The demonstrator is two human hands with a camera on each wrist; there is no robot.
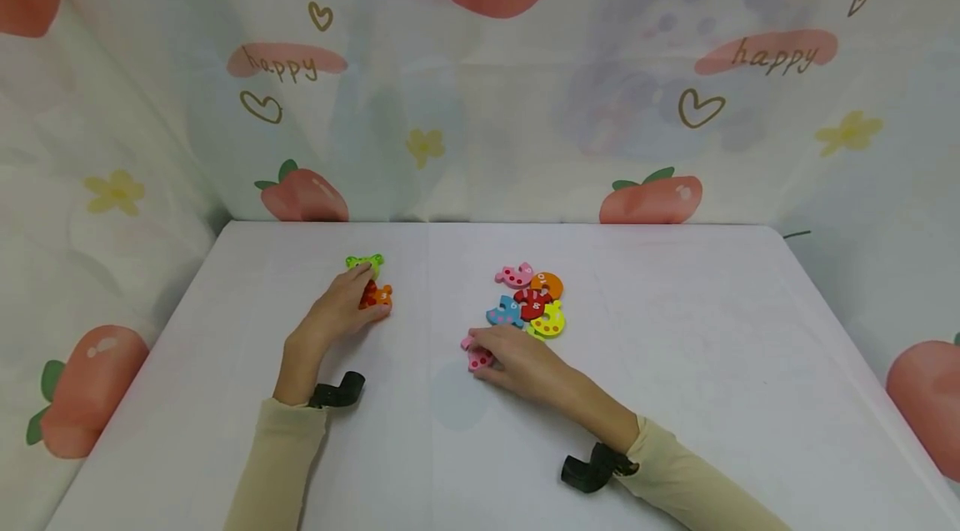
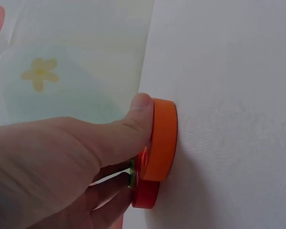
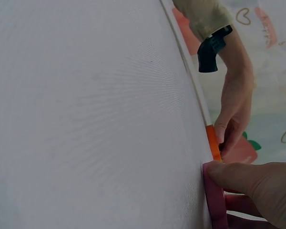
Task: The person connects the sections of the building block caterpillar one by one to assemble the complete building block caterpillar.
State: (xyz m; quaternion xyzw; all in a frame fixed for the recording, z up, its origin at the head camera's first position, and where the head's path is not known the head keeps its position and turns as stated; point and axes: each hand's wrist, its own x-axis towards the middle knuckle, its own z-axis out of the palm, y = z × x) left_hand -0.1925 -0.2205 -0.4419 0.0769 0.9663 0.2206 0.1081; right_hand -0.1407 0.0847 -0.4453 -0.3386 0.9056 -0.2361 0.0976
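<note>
On the table's left half, my left hand (image 1: 341,306) holds a small cluster of flat animal-shaped pieces. Its thumb lies against the edge of an orange animal piece (image 2: 164,138). A red piece (image 2: 145,193) sits beside the orange one, and a green animal piece (image 1: 365,261) is under the fingertips. My right hand (image 1: 525,360) grips a pink spotted animal piece (image 1: 480,358) between thumb and fingers; its far side is hidden. Just beyond that hand lie a blue piece (image 1: 505,312), a red striped piece (image 1: 532,303) and a yellow spotted piece (image 1: 550,320).
At the back of the right group are another pink spotted piece (image 1: 514,275) and an orange round piece (image 1: 551,285). A bit of light green shows beside the right hand. The white table (image 1: 675,331) meets a printed cloth backdrop (image 1: 510,114). Black camera mounts sit on both wrists.
</note>
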